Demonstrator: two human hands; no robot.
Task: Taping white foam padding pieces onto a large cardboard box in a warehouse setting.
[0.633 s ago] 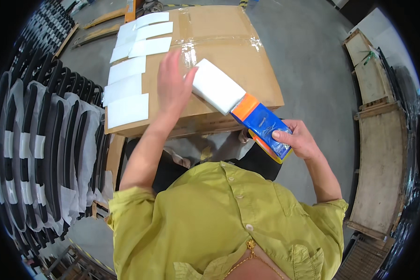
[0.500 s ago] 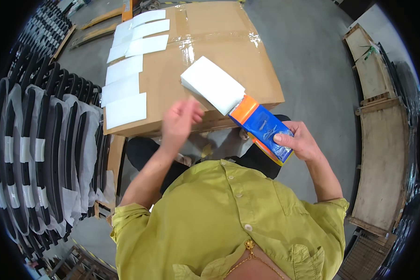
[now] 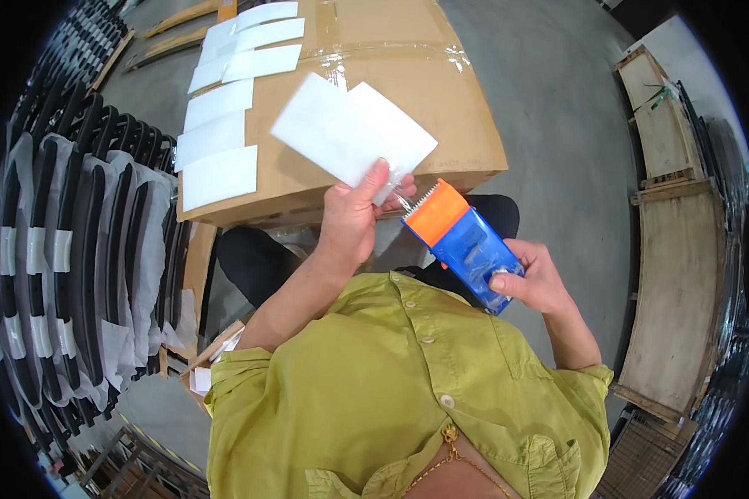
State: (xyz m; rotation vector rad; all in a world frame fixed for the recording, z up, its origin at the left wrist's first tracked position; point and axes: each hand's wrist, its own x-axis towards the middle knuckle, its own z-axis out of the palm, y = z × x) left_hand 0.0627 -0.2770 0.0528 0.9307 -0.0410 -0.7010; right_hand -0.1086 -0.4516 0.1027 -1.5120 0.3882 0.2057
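My left hand [image 3: 354, 212] is closed on the near edge of a thin white foam sheet [image 3: 316, 129], its thumb on top. This sheet slants over the front of a large cardboard box [image 3: 433, 83]. Just right of it, more white foam sheets [image 3: 401, 125] lie stacked on the box, partly covered. Beside my left fingers, a bit of clear tape [image 3: 404, 195] shows near the toothed edge of a blue and orange tape dispenser [image 3: 462, 241]. My right hand [image 3: 528, 279] grips that dispenser at its back end, thumb on top.
Several white foam sheets [image 3: 219, 177] overlap along the box's left edge. Black curved frames [image 3: 66, 249], partly wrapped in white film, are racked at the left. Wooden crates [image 3: 674, 291] stand at the right. A small open carton [image 3: 204, 374] sits by my left elbow.
My left hand has moved right and taken hold of a foam sheet, now shifted left of the stack. The tape dispenser has drawn back from the stack, toward me.
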